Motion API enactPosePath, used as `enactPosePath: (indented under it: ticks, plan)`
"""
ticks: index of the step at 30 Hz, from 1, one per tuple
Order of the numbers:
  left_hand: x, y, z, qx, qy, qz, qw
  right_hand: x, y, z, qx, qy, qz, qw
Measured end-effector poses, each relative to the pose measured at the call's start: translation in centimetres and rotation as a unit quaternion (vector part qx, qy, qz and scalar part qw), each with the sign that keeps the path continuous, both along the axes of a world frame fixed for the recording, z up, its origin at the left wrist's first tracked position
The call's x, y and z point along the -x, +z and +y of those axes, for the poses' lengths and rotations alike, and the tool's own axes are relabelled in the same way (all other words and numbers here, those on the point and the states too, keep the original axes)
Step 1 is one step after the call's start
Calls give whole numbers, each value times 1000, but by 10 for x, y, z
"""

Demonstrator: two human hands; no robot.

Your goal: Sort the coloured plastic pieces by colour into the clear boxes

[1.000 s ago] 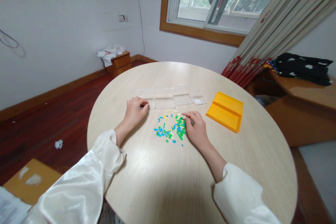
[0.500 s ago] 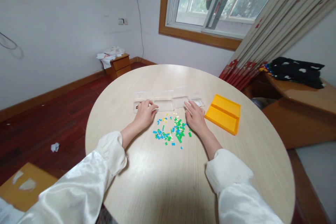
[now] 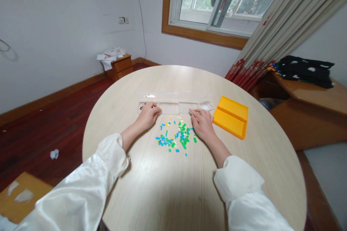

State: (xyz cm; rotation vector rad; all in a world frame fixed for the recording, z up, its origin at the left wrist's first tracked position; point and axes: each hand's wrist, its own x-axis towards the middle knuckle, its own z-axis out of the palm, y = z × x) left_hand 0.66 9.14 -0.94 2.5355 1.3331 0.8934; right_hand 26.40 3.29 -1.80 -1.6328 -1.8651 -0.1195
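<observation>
My left hand (image 3: 148, 116) is at the front of the clear plastic box (image 3: 169, 113), with its fingers curled in and the thumb pointing right. Whatever its fingertips hold, if anything, is hidden. A few dark brown bits (image 3: 141, 106) show in the left compartment beside it. My right hand (image 3: 202, 122) lies low at the front of the clear box's right part, fingers bent forward and somewhat apart, with nothing visible in them. Between and in front of my hands lies a loose scatter of small flat green pieces (image 3: 184, 134), blue pieces (image 3: 162, 140) and some yellow and cream ones.
A yellow two-compartment tray (image 3: 231, 114) stands just right of my right hand. Everything sits on a round pale wooden table (image 3: 151, 195). Behind it are a small cabinet with papers (image 3: 114, 57) and a window. A wooden desk (image 3: 322, 97) with dark cloth is at the right.
The fingers of my right hand have drawn closer together and moved slightly lower. My left hand stays at the box with little change. The view has shifted slightly.
</observation>
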Motion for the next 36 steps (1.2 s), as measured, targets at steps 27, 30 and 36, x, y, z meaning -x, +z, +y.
enactPosePath:
  ticks: [27, 30, 36]
  plan:
    - [-4, 10, -21, 4, 3, -49, 999, -17, 20, -50, 93, 131, 64, 985]
    - [-5, 14, -23, 4, -1, -57, 998, -17, 21, -49, 98, 132, 58, 985]
    - [-12, 22, -33, -1, -56, -90, 994, -9, 27, -49, 70, 102, 100, 987]
